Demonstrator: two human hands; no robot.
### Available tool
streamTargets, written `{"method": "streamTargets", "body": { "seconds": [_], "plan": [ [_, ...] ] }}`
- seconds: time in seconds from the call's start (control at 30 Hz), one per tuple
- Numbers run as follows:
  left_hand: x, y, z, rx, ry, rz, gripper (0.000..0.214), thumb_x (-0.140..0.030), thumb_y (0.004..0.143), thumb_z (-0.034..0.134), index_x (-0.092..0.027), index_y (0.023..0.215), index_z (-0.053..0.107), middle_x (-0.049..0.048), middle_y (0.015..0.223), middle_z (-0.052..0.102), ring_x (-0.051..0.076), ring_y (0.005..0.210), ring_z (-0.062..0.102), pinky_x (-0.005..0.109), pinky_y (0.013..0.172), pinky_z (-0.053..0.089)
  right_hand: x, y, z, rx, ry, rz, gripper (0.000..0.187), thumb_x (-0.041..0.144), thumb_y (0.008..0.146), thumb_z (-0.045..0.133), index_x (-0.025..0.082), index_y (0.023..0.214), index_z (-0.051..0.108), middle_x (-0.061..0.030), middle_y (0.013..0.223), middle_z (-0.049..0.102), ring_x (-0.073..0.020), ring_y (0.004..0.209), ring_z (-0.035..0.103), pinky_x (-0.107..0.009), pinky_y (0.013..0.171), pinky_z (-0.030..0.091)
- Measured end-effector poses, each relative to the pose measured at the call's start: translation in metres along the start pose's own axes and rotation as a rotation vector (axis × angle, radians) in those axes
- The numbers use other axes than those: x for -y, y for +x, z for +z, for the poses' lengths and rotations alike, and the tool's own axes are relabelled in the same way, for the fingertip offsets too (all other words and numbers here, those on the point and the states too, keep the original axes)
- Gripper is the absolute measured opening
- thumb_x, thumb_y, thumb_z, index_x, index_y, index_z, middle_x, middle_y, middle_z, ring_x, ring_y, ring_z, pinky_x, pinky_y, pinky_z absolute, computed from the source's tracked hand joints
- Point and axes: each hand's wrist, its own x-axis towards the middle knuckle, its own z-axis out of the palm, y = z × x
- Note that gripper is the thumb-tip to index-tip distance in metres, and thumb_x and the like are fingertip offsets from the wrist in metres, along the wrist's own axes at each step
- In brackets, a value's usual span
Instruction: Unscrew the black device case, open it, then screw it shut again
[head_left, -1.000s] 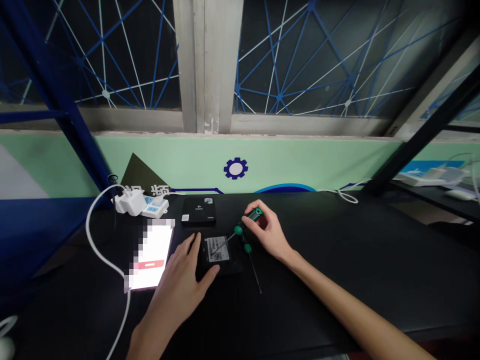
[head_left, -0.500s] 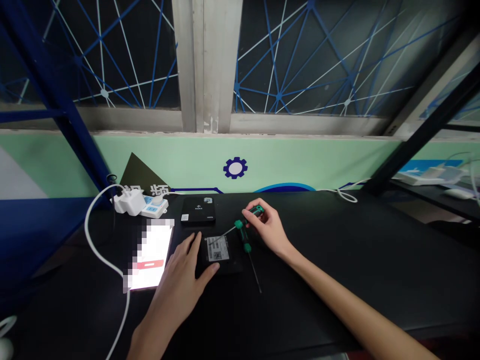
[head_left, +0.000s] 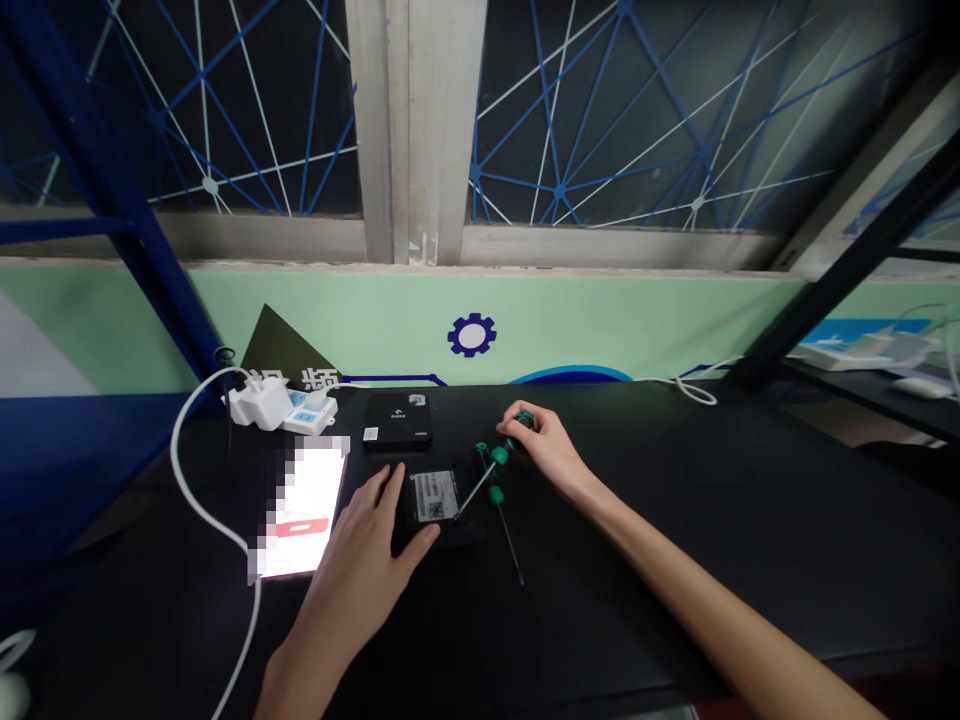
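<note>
My left hand lies with fingers stretched and thumb spread at the left and near sides of a dark, flat device. On top of that device is a drive-like part with a white printed label. My right hand is closed around the green-and-black handle of a screwdriver. Its thin shaft slants down to the left, and the tip is at the label's lower right corner. A second green-and-black screwdriver lies on the table just right of the device, its shaft pointing towards me.
Behind the device lies a flat black box. A lit phone or tablet screen is left of my left hand. Further back, a white power strip holds a plug, and a white cable loops down. The wall is behind the black table.
The screwdriver in my right hand has swung round: its tip moved from the label's upper left to its lower right corner. My right hand shifted slightly right. My left hand stayed put.
</note>
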Motion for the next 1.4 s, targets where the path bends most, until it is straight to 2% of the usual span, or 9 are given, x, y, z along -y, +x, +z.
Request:
{"method": "streamTargets", "body": {
  "seconds": [0.17,0.4,0.5,0.77,0.97,1.1,1.23,1.4],
  "plan": [
    [0.000,0.000,0.001,-0.009,0.003,-0.002,0.074,-0.061,0.093,0.047,-0.021,0.154,0.034,0.0144,0.158,0.039,0.034,0.143,0.039,0.051,0.110,0.041,-0.001,-0.001,0.001,0.000,-0.059,-0.029,0.019,0.034,0.072,0.065,0.021,0.068,0.053,0.0077,0.047,0.042,-0.0093,0.042,0.034,-0.022,0.042,0.023],
    [0.000,0.001,0.001,-0.008,-0.002,0.000,0.073,-0.060,0.093,0.046,-0.021,0.154,0.033,0.0133,0.158,0.038,0.033,0.144,0.038,0.051,0.112,0.040,-0.003,-0.001,-0.001,-0.029,-0.186,-0.112,0.013,0.031,0.073,0.062,0.020,0.068,0.055,0.0044,0.056,0.050,-0.0115,0.049,0.040,-0.024,0.048,0.031],
    [-0.002,0.001,-0.001,0.005,-0.007,-0.012,0.074,-0.060,0.093,0.045,-0.019,0.154,0.033,0.0143,0.158,0.038,0.034,0.144,0.038,0.052,0.112,0.040,-0.003,0.000,-0.003,-0.062,-0.222,-0.117,0.015,0.032,0.074,0.062,0.021,0.069,0.055,0.0037,0.058,0.052,-0.0120,0.051,0.040,-0.024,0.050,0.032],
    [0.000,0.001,0.005,-0.021,-0.041,-0.018,0.068,-0.055,0.098,0.037,-0.015,0.153,0.033,0.0151,0.156,0.042,0.032,0.144,0.039,0.050,0.112,0.040,-0.002,-0.002,-0.002,-0.093,-0.171,-0.157,0.024,0.042,0.080,0.066,0.021,0.075,0.055,0.0055,0.055,0.045,-0.0122,0.049,0.037,-0.025,0.047,0.029],
    [0.002,0.004,0.005,-0.180,0.012,0.005,0.052,-0.040,0.100,0.029,-0.014,0.142,0.048,0.0134,0.143,0.054,0.029,0.133,0.051,0.048,0.109,0.044,0.002,-0.009,0.005,-0.087,-0.068,-0.202,0.030,0.049,0.083,0.067,0.022,0.080,0.054,0.0054,0.060,0.046,-0.0111,0.049,0.035,-0.025,0.047,0.026],
    [-0.001,0.006,-0.002,-0.281,0.108,-0.016,0.049,-0.042,0.098,0.034,-0.016,0.131,0.059,0.0127,0.132,0.060,0.031,0.126,0.053,0.048,0.104,0.047,0.000,-0.010,0.008,-0.100,-0.014,-0.234,0.027,0.046,0.084,0.068,0.023,0.086,0.055,0.0065,0.062,0.041,-0.0105,0.049,0.030,-0.025,0.047,0.023],
    [-0.005,0.006,-0.006,-0.236,0.143,-0.029,0.052,-0.049,0.093,0.046,-0.013,0.126,0.064,0.0136,0.127,0.063,0.033,0.121,0.056,0.049,0.100,0.049,-0.001,-0.011,0.009,-0.107,0.011,-0.245,0.026,0.044,0.084,0.069,0.023,0.088,0.055,0.0073,0.062,0.037,-0.0100,0.049,0.027,-0.025,0.047,0.021],
    [-0.004,0.007,-0.004,-0.157,0.104,0.033,0.045,-0.035,0.097,0.040,-0.015,0.132,0.061,0.0110,0.133,0.063,0.030,0.123,0.056,0.048,0.104,0.047,-0.001,-0.011,0.010,-0.111,0.027,-0.254,0.026,0.044,0.084,0.069,0.022,0.088,0.056,0.0065,0.064,0.040,-0.0097,0.050,0.028,-0.024,0.047,0.023]
  ]
}}
